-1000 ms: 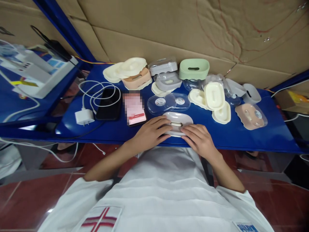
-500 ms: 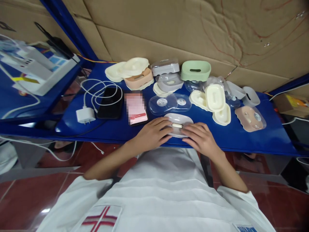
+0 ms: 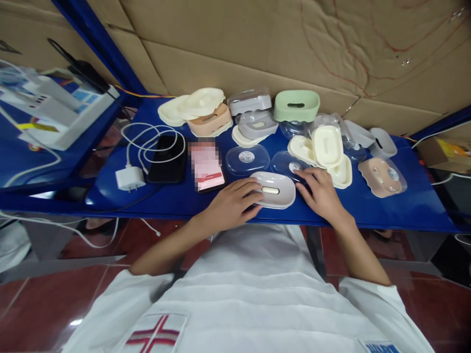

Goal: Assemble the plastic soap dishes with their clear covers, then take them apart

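Observation:
Close to the table's front edge lies a pale grey soap dish (image 3: 282, 189) with a cream raised piece showing through its slot. My left hand (image 3: 235, 202) grips the left end of this dish, fingers over the rim. To the right, my right hand (image 3: 319, 192) has its fingertips on the right end of a clear plastic lid (image 3: 282, 161) with a round label, its thumb low beside the dish. A second clear lid (image 3: 241, 164), also labelled, lies flat just left of it.
Behind stand a green soap dish (image 3: 301, 109), a peach one (image 3: 209, 121) and grey ones. Cream trays (image 3: 327, 144) are piled right of the lids; a lidded pink dish (image 3: 380, 179) sits far right. Left are a lit phone (image 3: 206, 166), a black phone (image 3: 167, 166) and a white charger (image 3: 129, 177).
My right hand has left the dish's right end and moved up and right onto a clear lid. That lid has slid right, off its overlap with the other. My left hand stays put.

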